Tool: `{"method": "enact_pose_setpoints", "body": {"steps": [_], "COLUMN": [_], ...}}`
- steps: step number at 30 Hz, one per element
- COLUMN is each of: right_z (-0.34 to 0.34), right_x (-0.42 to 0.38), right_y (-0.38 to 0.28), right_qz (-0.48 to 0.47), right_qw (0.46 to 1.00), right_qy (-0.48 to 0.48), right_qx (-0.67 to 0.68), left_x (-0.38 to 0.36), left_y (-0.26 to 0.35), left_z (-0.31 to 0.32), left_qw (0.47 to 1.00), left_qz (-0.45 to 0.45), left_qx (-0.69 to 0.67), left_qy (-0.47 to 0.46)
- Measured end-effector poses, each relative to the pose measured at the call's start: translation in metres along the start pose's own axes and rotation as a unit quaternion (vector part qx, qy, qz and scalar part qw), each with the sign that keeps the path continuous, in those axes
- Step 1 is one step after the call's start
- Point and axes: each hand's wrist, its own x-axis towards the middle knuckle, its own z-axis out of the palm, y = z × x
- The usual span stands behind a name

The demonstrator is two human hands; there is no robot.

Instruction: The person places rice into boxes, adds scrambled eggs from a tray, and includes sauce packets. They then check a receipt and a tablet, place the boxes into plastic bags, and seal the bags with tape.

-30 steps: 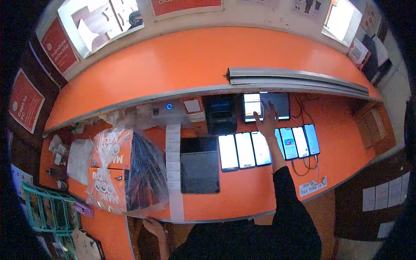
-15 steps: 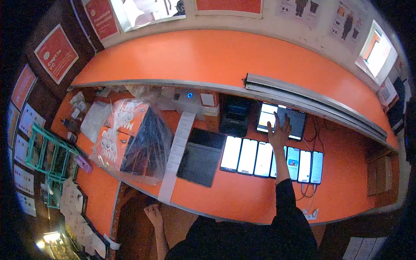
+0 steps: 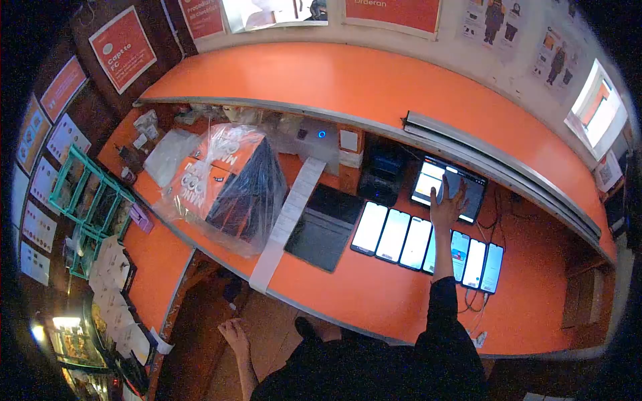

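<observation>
My right hand (image 3: 447, 204) is spread over the lit tablet (image 3: 428, 182) at the back of the orange counter, with nothing held; whether a fingertip touches the screen cannot be told. Its forearm crosses a row of several lit phones (image 3: 394, 235). My left hand (image 3: 234, 332) hangs below the counter's front edge, away from any object, with its fingers loosely bent and apart. Left of the phones lies a dark flat device (image 3: 319, 230). Beside it, a long printed paper strip (image 3: 284, 230) runs over the front edge.
A plastic-wrapped orange box (image 3: 231, 160) stands on the left of the counter. A black printer (image 3: 382, 172) is beside the tablet. The raised shelf (image 3: 321, 73) overhangs the back. A green rack (image 3: 87, 190) stands far left; cables (image 3: 476, 304) lie near the phones.
The camera view has tilted and shifted, so the counter sits differently in the frame. My right hand stays over the tablet, and my left hand remains below the counter edge.
</observation>
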Motion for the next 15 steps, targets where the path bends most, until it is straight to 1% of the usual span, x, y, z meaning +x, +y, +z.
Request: {"method": "enact_pose_setpoints", "body": {"steps": [3,5,6,8,9,11,13,14,15], "right_z": [0.007,0.007,0.006,0.003,0.005,0.007,0.004,0.003,0.003], "right_x": [0.0,0.001,0.001,0.002,0.002,0.003,0.004,0.004,0.005], "right_y": [-0.001,-0.001,-0.003,-0.006,-0.005,-0.007,-0.008,-0.009,-0.009], "right_qz": [0.002,0.003,-0.001,-0.002,-0.008,-0.019,-0.033,-0.023,-0.012], "right_qw": [0.999,0.999,0.999,1.0,1.0,0.999,0.999,0.999,0.999], "right_qy": [-0.01,-0.019,-0.022,-0.027,-0.028,-0.03,-0.028,-0.03,-0.032], "right_qx": [-0.035,-0.032,-0.034,0.012,0.011,-0.005,0.016,0.021,0.026], "left_x": [0.001,-0.007,-0.011,-0.014,-0.015,-0.015,-0.021,-0.022,-0.02], "left_y": [-0.003,-0.004,-0.005,-0.007,-0.007,-0.007,-0.015,-0.015,0.0], "left_z": [-0.011,-0.015,-0.017,-0.022,-0.023,-0.023,-0.008,-0.003,-0.006], "left_qw": [1.0,0.994,0.993,0.997,0.997,1.0,0.999,0.999,0.999], "left_qz": [0.0,-0.089,-0.094,-0.064,-0.07,-0.015,-0.029,-0.036,-0.038], "left_qx": [-0.015,-0.05,-0.05,-0.02,-0.022,0.01,-0.01,-0.029,-0.03], "left_qy": [0.018,0.047,0.045,0.027,0.027,-0.022,-0.017,-0.014,-0.013]}}
